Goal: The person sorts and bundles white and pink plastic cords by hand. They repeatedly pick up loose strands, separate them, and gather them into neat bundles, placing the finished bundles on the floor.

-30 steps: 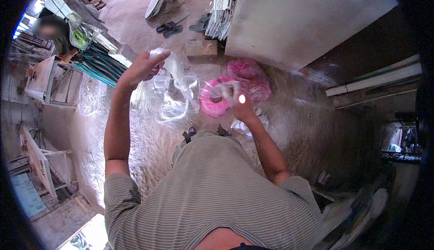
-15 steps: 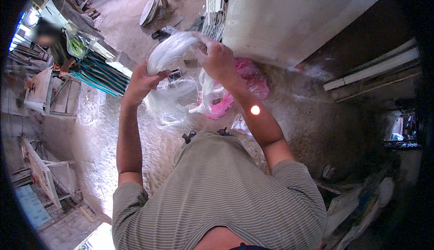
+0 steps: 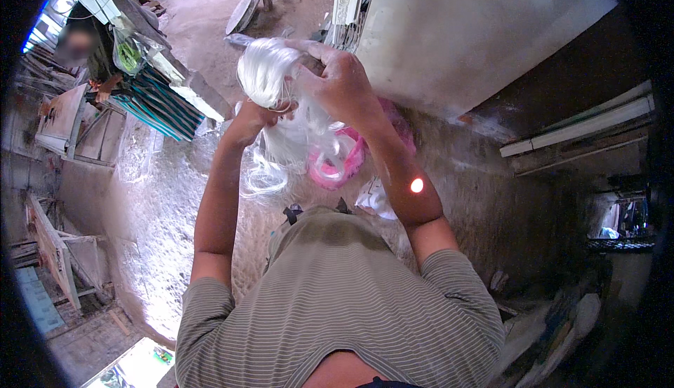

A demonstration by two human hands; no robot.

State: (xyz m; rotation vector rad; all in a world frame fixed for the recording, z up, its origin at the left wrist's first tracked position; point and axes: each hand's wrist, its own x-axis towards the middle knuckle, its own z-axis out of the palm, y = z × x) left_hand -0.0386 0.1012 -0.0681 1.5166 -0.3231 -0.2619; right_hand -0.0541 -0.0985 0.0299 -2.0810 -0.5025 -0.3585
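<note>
A bundle of shiny white fibre strands (image 3: 267,72) is raised in front of me, bent over in a loop, its loose ends hanging down toward the floor. My right hand (image 3: 340,83) is closed round its upper right part, fingers curled into the strands. Under the fold, my left hand (image 3: 254,121) grips the bundle from the left; some of its fingertips are hidden by fibre. The two hands are close together but apart. Behind and below the strands lies a pink plastic bag (image 3: 397,121), partly covered by my right forearm.
A white bag (image 3: 375,198) lies near my feet. To the right rises a pale panel (image 3: 477,30). At the left, a person (image 3: 81,48) is beside a striped cloth (image 3: 158,104) and a wooden frame (image 3: 63,121). A round dish (image 3: 242,12) leans against a post farther off.
My hands have come closer together, the left moving right and inward. The wide arc of white strands has folded into a tighter loop.
</note>
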